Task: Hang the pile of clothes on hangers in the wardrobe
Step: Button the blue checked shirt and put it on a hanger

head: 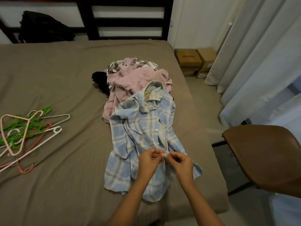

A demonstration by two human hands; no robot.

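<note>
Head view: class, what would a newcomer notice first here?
The blue plaid shirt spread on the bed, with the left hand and right hand pinching its front edge. Then the tangle of coloured hangers at the left, and the pink clothes pile behind the shirt.

A brown chair (267, 154) stands beside the bed (57, 70), cardboard boxes (193, 61) beyond.

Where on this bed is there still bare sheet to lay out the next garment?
Bare sheet lies between the hangers and the plaid shirt, and beyond them up to the headboard. The right side is crowded with the clothes pile and the shirt.
</note>
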